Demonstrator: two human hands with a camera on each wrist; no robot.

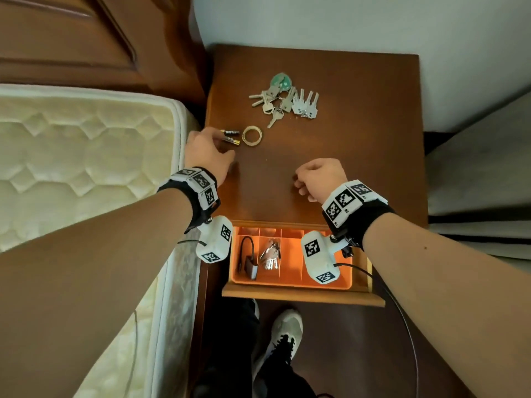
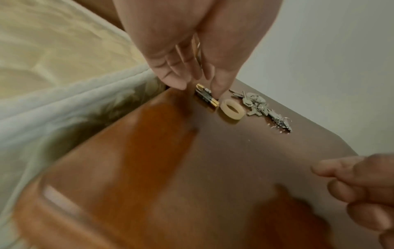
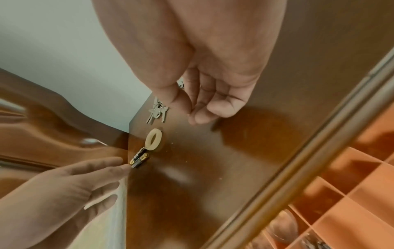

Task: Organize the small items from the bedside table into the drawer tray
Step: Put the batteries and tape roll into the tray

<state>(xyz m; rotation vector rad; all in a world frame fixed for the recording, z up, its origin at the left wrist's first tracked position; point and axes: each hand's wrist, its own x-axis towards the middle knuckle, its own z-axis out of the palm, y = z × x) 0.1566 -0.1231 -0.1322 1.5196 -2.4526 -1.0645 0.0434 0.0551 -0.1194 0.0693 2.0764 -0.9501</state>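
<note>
Two hands hover over the bench (image 1: 359,133), above an open drawer holding an orange tray (image 1: 290,284) at 6 o'clock. Tray contents: a dark adapter with a looped cable (image 1: 249,262) in a left compartment, a silver key bunch (image 1: 270,255) beside it. Other compartments look vacant, partly hidden by the wrist cameras.

Right hand (image 1: 317,178): loosely curled, holding nothing, idle near the front of the bench.

Left hand (image 1: 208,152): fingers extended and relaxed, tips at the two batteries (image 1: 231,137), touching or just short of them; I cannot tell which. No pinch formed yet.

Key relation: batteries lie at about 1 o'clock from the left hand, side by side, long axes running 9-to-3, parallel to the bench's front edge. Left hand is far nearer than the right. Judgement: a pinch across both short sides should lift them.

Just beside the batteries, at 3 o'clock, a tan ring of rubber bands (image 1: 252,135). Farther, at 12 o'clock, a large key cluster with green tag (image 1: 283,97).

Battery print is visible but unreadable. Wrist markers carry coded squares only.
</note>
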